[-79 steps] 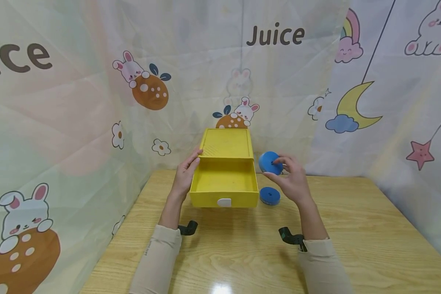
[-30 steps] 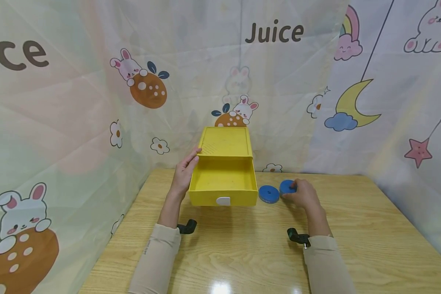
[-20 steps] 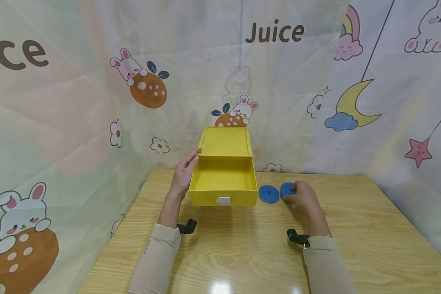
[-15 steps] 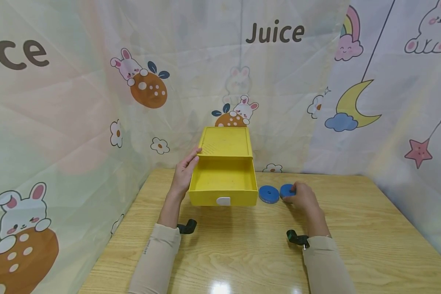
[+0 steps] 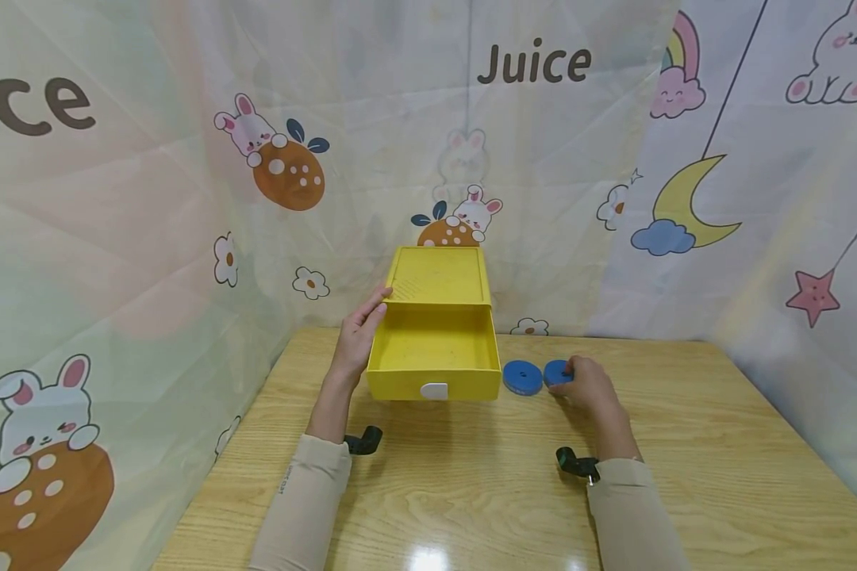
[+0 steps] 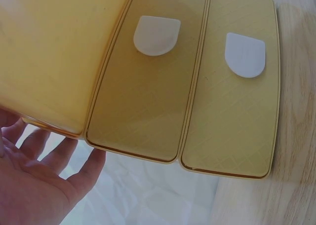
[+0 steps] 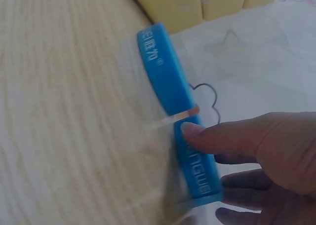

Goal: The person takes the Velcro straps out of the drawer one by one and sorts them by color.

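Note:
A yellow drawer unit [image 5: 439,276] stands on the table, its top drawer [image 5: 436,386] pulled out with nothing inside. My left hand [image 5: 355,341] rests on the unit's left side; the left wrist view shows extended fingers [image 6: 58,153] against the side wall, beside two closed lower drawers with white pulls [image 6: 245,55]. To the right of the unit lie two blue strap tape rolls side by side. The left roll [image 5: 523,377] is untouched. My right hand [image 5: 589,385] pinches the right roll [image 5: 557,372], the thumb on its printed rim [image 7: 200,173] in the right wrist view and the other fingers partly hidden behind.
The wooden table [image 5: 464,492] spreads in front of the unit and to both sides. A printed cloth [image 5: 543,159] with rabbits and a moon hangs behind and at the sides. Black camera mounts [image 5: 577,463] sit at both wrists.
My right hand has carried one blue roll from beside the unit down to the table, right of the other roll; over the last second it settles slightly lower. The left hand stays put.

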`<state>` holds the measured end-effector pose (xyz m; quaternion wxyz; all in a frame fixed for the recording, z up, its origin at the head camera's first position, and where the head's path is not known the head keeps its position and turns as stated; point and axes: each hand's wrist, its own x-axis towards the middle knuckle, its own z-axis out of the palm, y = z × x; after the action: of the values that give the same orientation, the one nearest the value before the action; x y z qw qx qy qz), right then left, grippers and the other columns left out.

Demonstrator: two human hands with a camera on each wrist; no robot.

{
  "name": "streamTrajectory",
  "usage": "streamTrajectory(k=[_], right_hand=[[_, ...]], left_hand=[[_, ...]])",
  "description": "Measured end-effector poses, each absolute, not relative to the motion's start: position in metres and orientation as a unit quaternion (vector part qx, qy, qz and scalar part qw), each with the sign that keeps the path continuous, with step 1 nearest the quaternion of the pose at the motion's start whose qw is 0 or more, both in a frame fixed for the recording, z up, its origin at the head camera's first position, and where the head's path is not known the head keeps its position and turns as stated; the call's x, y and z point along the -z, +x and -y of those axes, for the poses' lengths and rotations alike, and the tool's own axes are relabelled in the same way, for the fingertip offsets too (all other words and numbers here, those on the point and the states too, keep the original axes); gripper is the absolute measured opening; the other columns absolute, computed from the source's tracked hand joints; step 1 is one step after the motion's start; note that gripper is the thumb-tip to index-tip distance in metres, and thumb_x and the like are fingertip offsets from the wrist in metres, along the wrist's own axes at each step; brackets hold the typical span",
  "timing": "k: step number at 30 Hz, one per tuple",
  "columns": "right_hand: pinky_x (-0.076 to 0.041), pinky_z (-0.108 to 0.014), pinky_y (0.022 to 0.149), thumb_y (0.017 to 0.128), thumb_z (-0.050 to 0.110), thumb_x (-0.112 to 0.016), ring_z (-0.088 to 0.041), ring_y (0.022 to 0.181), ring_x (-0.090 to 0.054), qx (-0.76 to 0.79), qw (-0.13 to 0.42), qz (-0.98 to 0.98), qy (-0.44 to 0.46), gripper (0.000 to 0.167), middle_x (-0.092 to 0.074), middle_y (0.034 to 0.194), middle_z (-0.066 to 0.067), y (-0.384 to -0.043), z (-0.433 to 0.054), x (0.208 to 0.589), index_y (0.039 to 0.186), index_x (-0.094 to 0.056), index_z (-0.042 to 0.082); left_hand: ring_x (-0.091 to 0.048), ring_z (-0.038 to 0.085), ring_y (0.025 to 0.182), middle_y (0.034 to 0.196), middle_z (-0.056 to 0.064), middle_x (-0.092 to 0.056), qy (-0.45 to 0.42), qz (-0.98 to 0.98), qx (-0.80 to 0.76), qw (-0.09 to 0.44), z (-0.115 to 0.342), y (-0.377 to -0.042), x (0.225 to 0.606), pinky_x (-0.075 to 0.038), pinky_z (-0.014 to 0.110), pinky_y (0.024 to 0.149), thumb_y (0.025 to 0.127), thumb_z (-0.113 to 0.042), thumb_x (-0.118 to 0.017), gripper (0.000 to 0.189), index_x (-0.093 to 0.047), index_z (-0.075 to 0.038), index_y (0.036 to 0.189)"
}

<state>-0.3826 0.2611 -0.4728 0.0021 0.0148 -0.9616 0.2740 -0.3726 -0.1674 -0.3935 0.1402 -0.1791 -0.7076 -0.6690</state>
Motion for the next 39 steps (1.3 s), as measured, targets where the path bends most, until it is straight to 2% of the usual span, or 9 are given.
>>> streamTrajectory(k=[5, 10, 15, 22, 29, 39], right_hand=[[-0.050, -0.064, 0.099, 0.092, 0.023, -0.080, -0.051, 0.126, -0.055, -0.270, 0.012, 0.962, 0.029, 0.059, -0.058, 0.139, -0.032, -0.378, -0.252, 0.456, 0.136, -0.056, -0.008], [-0.050, -0.066, 0.099, 0.097, 0.028, -0.075, -0.052, 0.129, -0.054, -0.265, 0.060, 0.961, 0.053, 0.055, -0.055, 0.145, -0.030, -0.370, -0.236, 0.435, 0.139, -0.057, -0.002], [-0.048, -0.066, 0.103, 0.100, 0.030, -0.071, -0.048, 0.130, -0.055, -0.298, 0.105, 0.945, 0.090, 0.047, -0.058, 0.145, -0.025, -0.363, -0.219, 0.418, 0.137, -0.060, 0.002], [-0.048, -0.060, 0.110, 0.101, 0.028, -0.071, -0.041, 0.127, -0.060, -0.387, 0.144, 0.893, 0.177, 0.040, -0.066, 0.135, -0.017, -0.348, -0.194, 0.393, 0.133, -0.063, 0.005], [-0.058, -0.058, 0.095, 0.100, 0.030, -0.073, -0.038, 0.125, -0.064, -0.392, 0.181, 0.878, 0.208, 0.040, -0.068, 0.135, -0.014, -0.331, -0.177, 0.373, 0.133, -0.065, 0.009], [-0.062, -0.054, 0.091, 0.097, 0.023, -0.076, -0.035, 0.116, -0.068, -0.398, 0.229, 0.851, 0.257, 0.036, -0.070, 0.128, -0.014, -0.311, -0.161, 0.354, 0.128, -0.069, 0.006]], left_hand=[[-0.028, 0.009, 0.157, 0.168, -0.004, -0.037, -0.178, 0.706, 0.672, 0.140, 0.168, -0.372, 0.394, -0.024, 0.038, 0.130, 0.112, -0.033, -0.050, 0.043, -0.056, -0.019, 0.152], [-0.029, 0.008, 0.156, 0.167, -0.005, -0.039, -0.173, 0.703, 0.675, 0.141, 0.168, -0.372, 0.394, -0.025, 0.038, 0.130, 0.111, -0.033, -0.051, 0.042, -0.056, -0.020, 0.151], [-0.029, 0.008, 0.156, 0.168, -0.005, -0.039, -0.172, 0.706, 0.672, 0.143, 0.168, -0.372, 0.395, -0.025, 0.038, 0.130, 0.111, -0.033, -0.051, 0.042, -0.056, -0.020, 0.151], [-0.028, 0.009, 0.157, 0.170, 0.001, -0.035, -0.181, 0.706, 0.670, 0.142, 0.167, -0.372, 0.394, -0.024, 0.039, 0.130, 0.112, -0.032, -0.050, 0.043, -0.055, -0.018, 0.152], [-0.028, 0.008, 0.157, 0.170, 0.001, -0.035, -0.179, 0.707, 0.669, 0.143, 0.167, -0.373, 0.393, -0.025, 0.038, 0.130, 0.111, -0.032, -0.050, 0.043, -0.055, -0.017, 0.152], [-0.029, 0.008, 0.157, 0.168, -0.005, -0.038, -0.176, 0.707, 0.670, 0.143, 0.167, -0.372, 0.393, -0.024, 0.037, 0.130, 0.112, -0.031, -0.050, 0.042, -0.056, -0.018, 0.151]])
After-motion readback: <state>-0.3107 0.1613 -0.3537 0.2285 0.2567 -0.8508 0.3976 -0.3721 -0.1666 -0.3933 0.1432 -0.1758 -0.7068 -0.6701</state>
